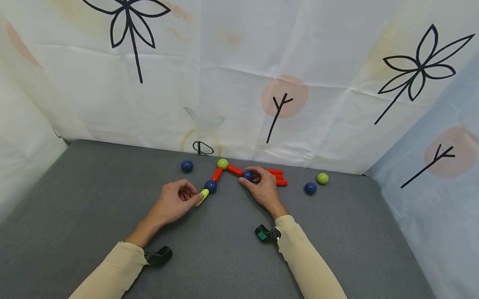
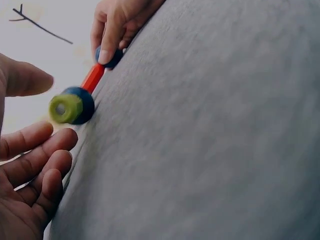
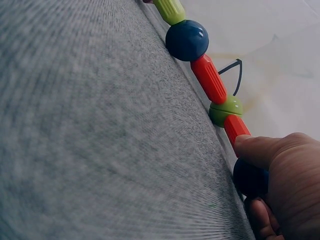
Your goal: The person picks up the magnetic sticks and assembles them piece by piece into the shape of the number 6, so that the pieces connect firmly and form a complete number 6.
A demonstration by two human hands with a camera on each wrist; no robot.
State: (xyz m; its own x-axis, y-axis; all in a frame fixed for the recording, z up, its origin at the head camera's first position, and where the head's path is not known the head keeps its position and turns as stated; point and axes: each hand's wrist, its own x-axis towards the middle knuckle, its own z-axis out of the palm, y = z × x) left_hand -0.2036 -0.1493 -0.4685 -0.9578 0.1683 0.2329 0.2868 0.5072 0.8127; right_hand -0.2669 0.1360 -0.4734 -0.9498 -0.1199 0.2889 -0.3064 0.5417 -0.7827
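Magnetic-style rods and balls form a bent chain on the grey table. At its left end is a yellow-green rod (image 1: 203, 197), joined to a blue ball (image 3: 187, 40). A red rod (image 3: 209, 79) leads from there to a green ball (image 1: 223, 163), and a second red rod (image 1: 235, 170) runs on to another blue ball (image 1: 247, 175). My right hand (image 1: 264, 189) pinches that last ball between thumb and fingers. My left hand (image 1: 175, 201) is around the yellow-green rod's free end; in the left wrist view, gaps show between the rod and the parted thumb and fingers.
Several red rods (image 1: 281, 183) lie just right of my right hand. A loose blue ball (image 1: 187, 166) sits left of the chain. Farther right are another blue ball (image 1: 310, 188) and a green ball (image 1: 322, 178). A patterned white cloth (image 1: 233, 113) hangs behind the table.
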